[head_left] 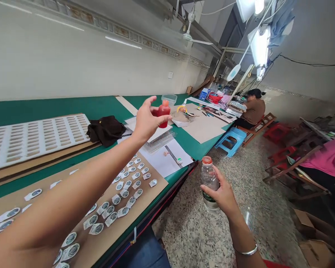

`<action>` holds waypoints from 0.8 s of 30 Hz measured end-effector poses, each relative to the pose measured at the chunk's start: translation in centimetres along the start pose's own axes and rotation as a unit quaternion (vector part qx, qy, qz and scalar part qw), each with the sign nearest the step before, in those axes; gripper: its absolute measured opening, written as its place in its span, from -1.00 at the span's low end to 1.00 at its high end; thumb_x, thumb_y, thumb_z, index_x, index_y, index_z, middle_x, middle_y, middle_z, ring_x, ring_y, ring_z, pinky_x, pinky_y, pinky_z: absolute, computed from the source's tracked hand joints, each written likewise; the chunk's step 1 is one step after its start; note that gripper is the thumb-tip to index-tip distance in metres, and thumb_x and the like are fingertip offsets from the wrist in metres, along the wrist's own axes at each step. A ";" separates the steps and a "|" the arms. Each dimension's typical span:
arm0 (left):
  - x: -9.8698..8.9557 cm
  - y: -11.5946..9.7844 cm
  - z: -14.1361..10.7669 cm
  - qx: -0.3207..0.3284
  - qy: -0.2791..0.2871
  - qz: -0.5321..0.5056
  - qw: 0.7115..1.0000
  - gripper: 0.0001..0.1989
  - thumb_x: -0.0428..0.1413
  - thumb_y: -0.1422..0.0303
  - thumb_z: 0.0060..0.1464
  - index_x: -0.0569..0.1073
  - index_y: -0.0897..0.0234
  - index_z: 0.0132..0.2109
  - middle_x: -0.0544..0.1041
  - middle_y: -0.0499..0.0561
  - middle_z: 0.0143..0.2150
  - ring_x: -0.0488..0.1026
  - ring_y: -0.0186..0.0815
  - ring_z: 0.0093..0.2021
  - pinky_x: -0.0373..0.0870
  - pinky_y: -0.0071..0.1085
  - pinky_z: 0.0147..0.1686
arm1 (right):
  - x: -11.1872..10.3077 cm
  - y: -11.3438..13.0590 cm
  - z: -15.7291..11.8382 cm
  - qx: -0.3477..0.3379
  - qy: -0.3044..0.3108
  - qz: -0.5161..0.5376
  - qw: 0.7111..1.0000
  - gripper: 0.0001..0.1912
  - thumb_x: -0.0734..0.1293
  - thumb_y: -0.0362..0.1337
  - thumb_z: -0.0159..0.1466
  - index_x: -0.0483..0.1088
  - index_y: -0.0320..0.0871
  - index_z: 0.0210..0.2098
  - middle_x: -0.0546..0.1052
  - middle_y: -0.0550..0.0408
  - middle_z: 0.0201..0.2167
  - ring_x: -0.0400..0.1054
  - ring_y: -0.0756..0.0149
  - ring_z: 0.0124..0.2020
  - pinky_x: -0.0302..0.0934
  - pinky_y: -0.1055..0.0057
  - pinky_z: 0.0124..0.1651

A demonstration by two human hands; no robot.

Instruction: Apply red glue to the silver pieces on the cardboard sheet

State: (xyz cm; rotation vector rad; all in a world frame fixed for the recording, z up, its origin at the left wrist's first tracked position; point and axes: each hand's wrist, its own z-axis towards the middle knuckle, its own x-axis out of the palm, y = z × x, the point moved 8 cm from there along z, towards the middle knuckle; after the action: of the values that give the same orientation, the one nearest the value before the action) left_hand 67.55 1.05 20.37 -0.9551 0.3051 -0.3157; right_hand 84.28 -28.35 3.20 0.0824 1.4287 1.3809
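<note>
My left hand (148, 118) is raised over the green table, thumb and fingers closed round a small red bottle (164, 110) with an orange-red top. Out past the table's edge, my right hand (222, 190) grips a clear plastic bottle (210, 182) with an orange-red ring at its neck and a dark label. That bottle stands upright in the grip, above the speckled floor. Below my left forearm, many round metallic pieces on white tabs (108, 212) lie in rows on a brown board (153, 193).
A white slotted tray (39, 137) and a dark cloth (107, 130) lie at the left. Papers (170, 158) and a clear box (169, 99) are farther along the table. A blue stool (231, 140) and a seated person (255, 108) are beyond; another person in pink (324, 158) sits right.
</note>
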 end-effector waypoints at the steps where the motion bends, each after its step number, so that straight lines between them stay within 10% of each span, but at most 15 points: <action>1: -0.4 -0.9 0.5 0.017 -0.012 0.005 1.000 -0.09 0.35 0.36 -0.34 0.19 0.41 0.20 0.52 0.12 -0.24 0.44 -0.22 -0.25 0.38 -0.20 -0.15 | -0.1 -0.2 -0.2 0.007 0.001 0.001 1.000 -0.21 0.41 -0.09 0.02 0.12 -0.02 0.21 0.43 0.03 -0.09 0.36 0.13 -0.06 0.24 0.17 0.01; 17: -7.2 -7.6 4.9 0.095 -0.103 -0.050 0.989 -0.04 0.42 0.26 -0.40 0.18 0.42 0.16 0.51 0.19 -0.16 0.43 -0.16 -0.15 0.34 -0.19 -0.11 | -0.7 -2.9 -1.7 0.046 -0.013 -0.010 0.999 -0.20 0.37 0.04 0.02 0.13 -0.01 0.20 0.43 0.01 -0.04 0.36 0.08 -0.02 0.23 0.17 0.04; 24: -7.6 -9.5 4.6 0.015 0.060 -0.130 0.990 -0.55 0.29 0.35 -0.09 0.38 0.37 -0.05 0.48 0.07 -0.14 0.42 -0.28 -0.20 0.45 -0.11 -0.18 | 0.1 -4.2 -1.6 0.047 -0.015 0.009 0.999 -0.18 0.40 0.06 -0.03 0.17 0.01 0.18 0.45 0.01 -0.07 0.39 0.03 -0.07 0.24 0.10 0.03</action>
State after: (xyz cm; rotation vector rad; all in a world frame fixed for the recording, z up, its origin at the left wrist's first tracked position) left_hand 61.21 2.32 31.58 -0.9493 0.2853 -0.6167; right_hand 85.59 -30.64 -0.38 0.1762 1.4697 1.3222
